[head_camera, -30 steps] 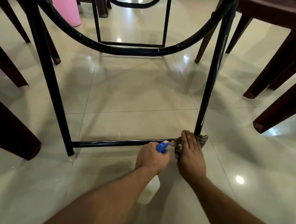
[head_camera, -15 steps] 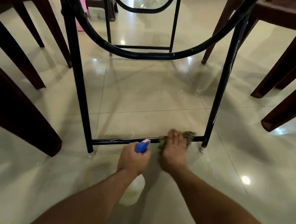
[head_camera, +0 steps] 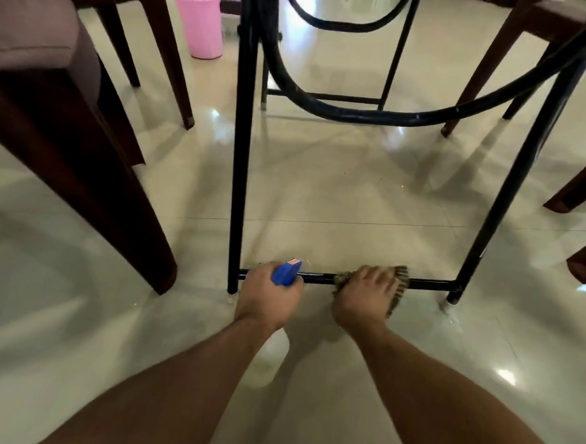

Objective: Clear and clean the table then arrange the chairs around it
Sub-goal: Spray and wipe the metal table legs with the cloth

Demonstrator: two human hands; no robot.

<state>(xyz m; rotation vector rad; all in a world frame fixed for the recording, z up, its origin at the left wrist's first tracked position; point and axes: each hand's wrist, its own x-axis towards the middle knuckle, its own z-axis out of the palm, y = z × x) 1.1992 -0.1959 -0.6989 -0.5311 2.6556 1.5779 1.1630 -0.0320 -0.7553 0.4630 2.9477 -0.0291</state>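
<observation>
While fingers of your left hand point(head_camera: 268, 297) clamp the blue-nozzled spray bottle point(head_camera: 286, 273), pale body mostly hidden under wrist, right hand point(head_camera: 362, 294) fingers curl round checked woven cloth point(head_camera: 400, 285) on table's black tubular crossbar point(head_camera: 428, 284).

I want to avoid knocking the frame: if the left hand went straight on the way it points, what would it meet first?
Probably the low black crossbar, just ahead of the left hand and the spray bottle it holds; depth is unclear, so the nozzle might pass above it.
</observation>
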